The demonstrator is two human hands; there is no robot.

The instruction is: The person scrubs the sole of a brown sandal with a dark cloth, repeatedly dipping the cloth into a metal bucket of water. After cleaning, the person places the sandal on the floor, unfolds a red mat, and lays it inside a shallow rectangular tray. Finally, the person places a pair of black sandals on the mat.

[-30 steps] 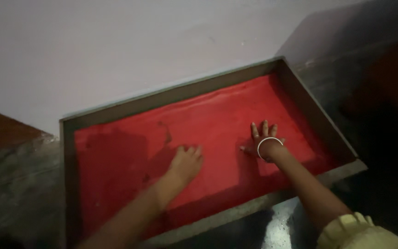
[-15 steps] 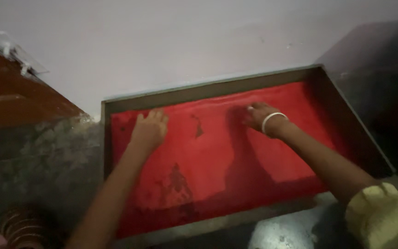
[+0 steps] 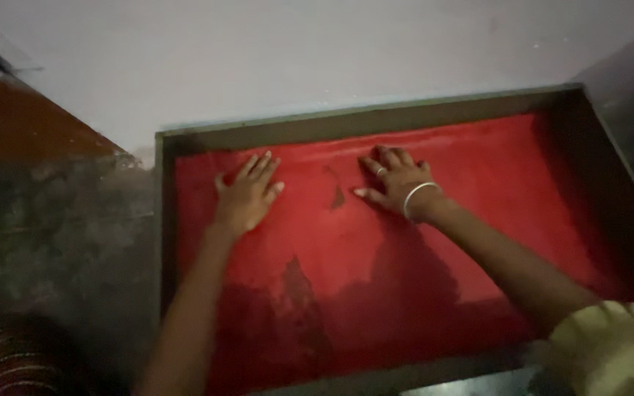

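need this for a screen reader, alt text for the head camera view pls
Two bare hands, left hand and right hand, press flat on a red layer filling a shallow rectangular grey tray against a pale wall. A white bangle circles the right wrist.

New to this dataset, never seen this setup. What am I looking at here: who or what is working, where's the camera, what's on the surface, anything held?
There is no machine here: a person works with two bare hands. The single picture comes from a camera worn on the person's head, looking down at them. On the dim grey floor, against a pale wall, lies a shallow rectangular grey tray filled with a smooth red layer, which has a few darker patches. The left hand lies flat on the red layer, fingers spread. The right hand, with a white bangle on the wrist and a ring on one finger, also presses flat on it. Neither hand holds anything; both are open.
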